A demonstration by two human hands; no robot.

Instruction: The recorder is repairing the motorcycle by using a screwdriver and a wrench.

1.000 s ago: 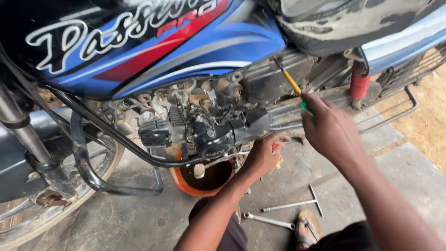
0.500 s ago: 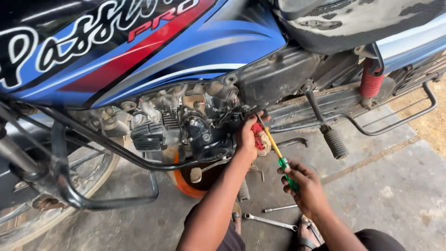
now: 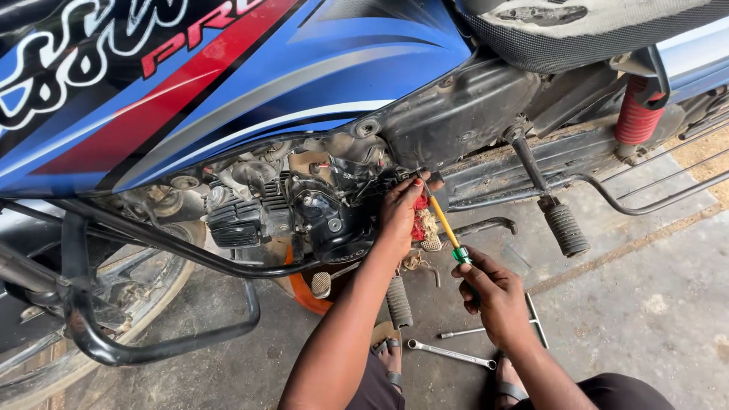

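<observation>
The fingers (image 3: pixel 416 199) of the left hand (image 3: pixel 400 216) are curling against the side of the engine (image 3: pixel 326 216), pressing a red rag (image 3: pixel 418 222) there with the thumb lying close to the shaft of a screwdriver (image 3: pixel 443 220). The right hand (image 3: pixel 493 292) is wrapping its fingers (image 3: pixel 472 275) tight around the green handle of that screwdriver, whose yellow shaft is slanting up and left, its tip reaching the dark side cover (image 3: pixel 456 114) just above the left hand.

Both forearms are rising from the bottom of the view toward the motorcycle, which is standing across the frame with its blue and red tank (image 3: pixel 228 83) above the engine. A crash guard (image 3: pixel 152 288) of black tube is looping out on the left, beside the front wheel (image 3: pixel 114 319). An orange pan (image 3: pixel 300 292) is sitting under the engine. A footpeg (image 3: pixel 566 228) is hanging to the right of the hands, below a red shock spring (image 3: pixel 636 114). On the concrete floor (image 3: pixel 645 304), a spanner (image 3: pixel 448 353) and a T-shaped wrench (image 3: pixel 531 323) are lying near the right wrist.
</observation>
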